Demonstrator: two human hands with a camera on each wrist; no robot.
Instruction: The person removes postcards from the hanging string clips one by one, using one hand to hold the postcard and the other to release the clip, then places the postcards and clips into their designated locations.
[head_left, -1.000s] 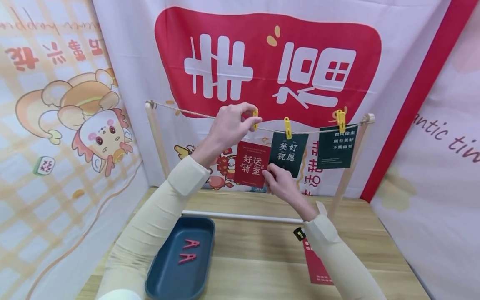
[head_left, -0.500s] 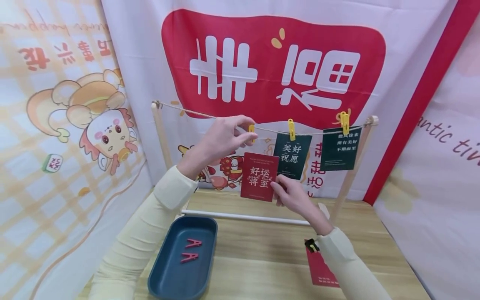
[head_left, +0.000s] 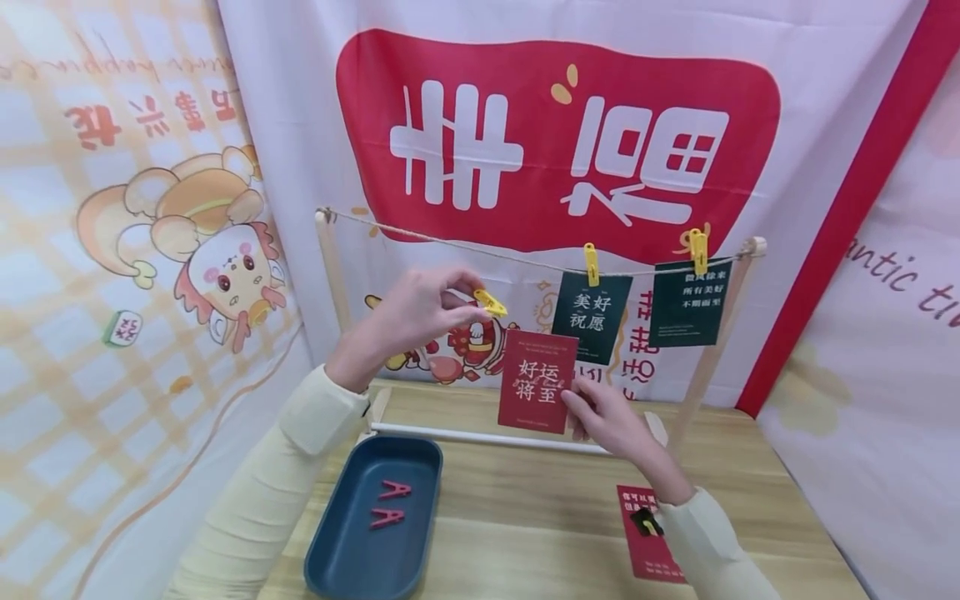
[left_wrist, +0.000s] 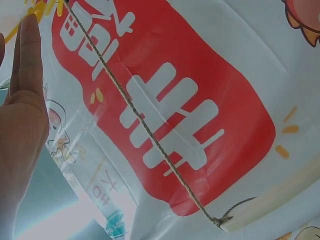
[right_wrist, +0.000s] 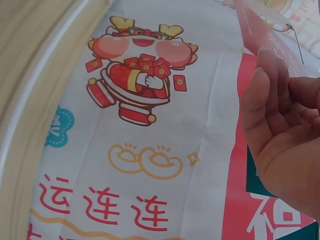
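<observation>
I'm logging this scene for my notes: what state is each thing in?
Rope: strung, sagging
Held yellow clip: off the rope, pinched by left hand
Upper red card: unclipped, gripped by right hand
Left green card: clipped up
Right green card: clipped up
Tray: holding two red clips
Lower red card: flat, partly hidden

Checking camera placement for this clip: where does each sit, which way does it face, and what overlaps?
Head: worn on the head, facing forward and down; left hand with yellow clothespin, right hand with red card, cream sleeves.
Left wrist: worn there, facing the twine and red-and-white banner; left hand at the left edge.
Right wrist: worn there, facing the banner's cartoon figure; right hand at the right edge.
Shared: head and left wrist both show the twine and banner.
</observation>
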